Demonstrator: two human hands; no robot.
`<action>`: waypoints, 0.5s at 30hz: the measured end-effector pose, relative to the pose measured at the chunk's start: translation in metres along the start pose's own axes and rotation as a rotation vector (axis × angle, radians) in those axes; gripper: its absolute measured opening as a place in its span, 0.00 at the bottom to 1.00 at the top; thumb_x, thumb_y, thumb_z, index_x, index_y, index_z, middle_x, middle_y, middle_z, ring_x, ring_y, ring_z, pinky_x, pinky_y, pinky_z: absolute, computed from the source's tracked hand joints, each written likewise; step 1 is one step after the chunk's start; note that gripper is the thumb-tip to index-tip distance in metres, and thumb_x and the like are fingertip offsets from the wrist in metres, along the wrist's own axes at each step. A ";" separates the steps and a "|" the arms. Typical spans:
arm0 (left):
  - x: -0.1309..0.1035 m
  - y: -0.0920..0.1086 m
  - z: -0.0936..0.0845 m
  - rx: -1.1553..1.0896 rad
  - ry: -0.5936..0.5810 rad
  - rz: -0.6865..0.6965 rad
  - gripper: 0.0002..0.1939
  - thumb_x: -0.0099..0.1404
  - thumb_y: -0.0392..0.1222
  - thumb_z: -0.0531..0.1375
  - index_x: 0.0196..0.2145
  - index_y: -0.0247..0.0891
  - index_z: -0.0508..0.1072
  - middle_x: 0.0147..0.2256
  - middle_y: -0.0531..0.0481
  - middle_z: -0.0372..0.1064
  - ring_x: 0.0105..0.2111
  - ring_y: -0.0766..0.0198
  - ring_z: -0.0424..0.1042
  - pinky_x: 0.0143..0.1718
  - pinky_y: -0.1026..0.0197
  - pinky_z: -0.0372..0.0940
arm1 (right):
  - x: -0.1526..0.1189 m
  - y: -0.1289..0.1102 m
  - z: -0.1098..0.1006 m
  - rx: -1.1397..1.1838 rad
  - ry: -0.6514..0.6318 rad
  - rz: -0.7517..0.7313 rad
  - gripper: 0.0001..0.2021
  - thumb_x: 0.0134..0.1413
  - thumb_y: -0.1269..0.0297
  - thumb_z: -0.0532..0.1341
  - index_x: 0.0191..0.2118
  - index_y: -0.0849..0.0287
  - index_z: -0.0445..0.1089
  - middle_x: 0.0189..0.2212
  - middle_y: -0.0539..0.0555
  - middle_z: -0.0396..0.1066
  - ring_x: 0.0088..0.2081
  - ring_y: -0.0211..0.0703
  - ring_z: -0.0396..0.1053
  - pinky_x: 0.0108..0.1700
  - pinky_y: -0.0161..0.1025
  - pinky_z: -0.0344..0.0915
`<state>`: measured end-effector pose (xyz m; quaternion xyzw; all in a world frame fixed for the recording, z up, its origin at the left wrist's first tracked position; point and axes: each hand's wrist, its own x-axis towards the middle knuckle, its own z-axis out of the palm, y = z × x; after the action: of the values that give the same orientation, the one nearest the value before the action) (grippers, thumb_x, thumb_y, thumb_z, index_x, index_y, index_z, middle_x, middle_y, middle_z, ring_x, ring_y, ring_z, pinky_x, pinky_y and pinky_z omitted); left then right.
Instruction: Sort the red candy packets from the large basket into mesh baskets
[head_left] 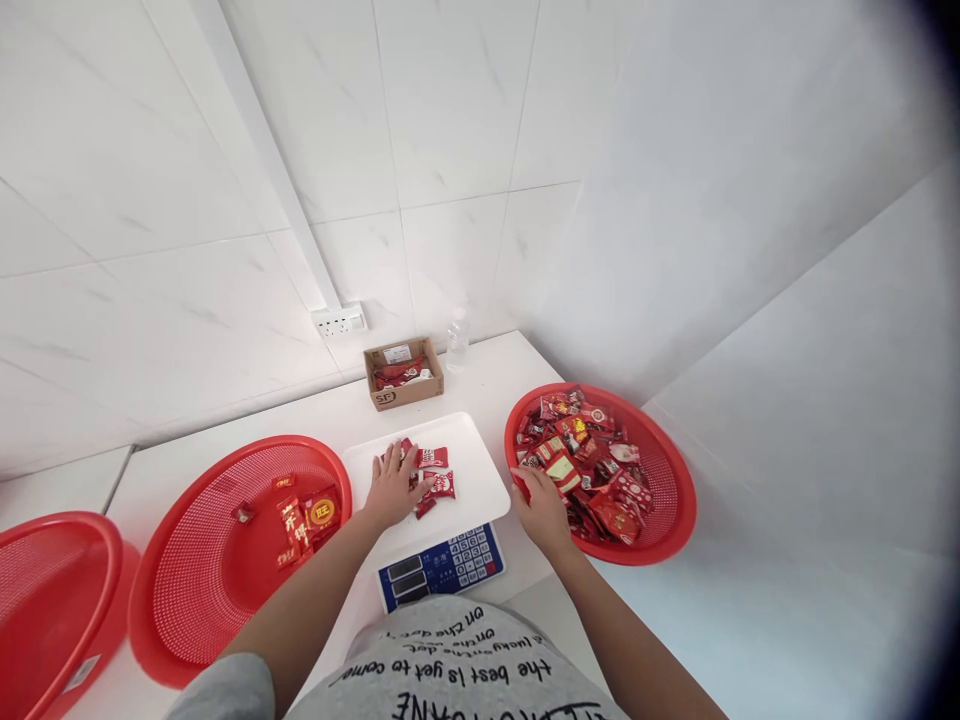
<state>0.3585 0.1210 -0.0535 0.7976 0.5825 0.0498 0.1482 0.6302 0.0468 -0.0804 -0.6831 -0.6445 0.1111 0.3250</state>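
- Lying on the white weighing tray (480,490) of a blue-panelled digital scale (450,566): a small, loose group of red snack packets (442,486), partly covered by the left hand (391,490).
- On the left hand, fingers fanned apart over the wrappers; cannot tell of any pinch underneath.
- At the left edge of the red perforated basket (681,495), beside a packet heap (616,515): the right hand (544,515), with fingers bent in at the rim; cannot tell of any grip there.
- Probably very light, one by one; to judge by size, hardly any lift needed.
- Likely thin, glossy film outside, so slick against skin and prone to sliding over the smooth tray; best pressed lightly before pinching.
- Perhaps a firmer filling inside a soft, crinkly skin; impossible to judge by sight alone.
- Possibly brittle within; better to avoid squeezing hard through the middle.
- For a single packet, best taken across the plump body between thumb and two fingers, or by a flat crimped end.
- For several together, better gathered under spread fingers and scooped from below.
- In the heap, tangled and overlapping; best picked from the top layer, without digging.
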 end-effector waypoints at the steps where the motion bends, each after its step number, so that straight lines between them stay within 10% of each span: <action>1: 0.000 0.002 0.001 0.015 -0.007 0.010 0.36 0.62 0.60 0.47 0.61 0.37 0.50 0.63 0.35 0.39 0.63 0.46 0.38 0.58 0.39 0.38 | 0.000 0.000 0.000 0.000 0.002 -0.004 0.15 0.55 0.66 0.51 0.46 0.59 0.68 0.45 0.58 0.68 0.49 0.49 0.62 0.52 0.50 0.60; 15: -0.003 0.033 0.010 0.073 0.046 0.108 0.30 0.63 0.59 0.47 0.59 0.48 0.55 0.62 0.41 0.47 0.62 0.45 0.40 0.58 0.35 0.35 | 0.000 -0.001 -0.001 0.000 0.021 -0.010 0.15 0.54 0.66 0.52 0.45 0.57 0.68 0.45 0.58 0.69 0.48 0.48 0.64 0.51 0.50 0.61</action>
<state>0.3902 0.1073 -0.0527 0.8314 0.5433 0.0549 0.1025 0.6300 0.0469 -0.0791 -0.6810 -0.6446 0.1021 0.3322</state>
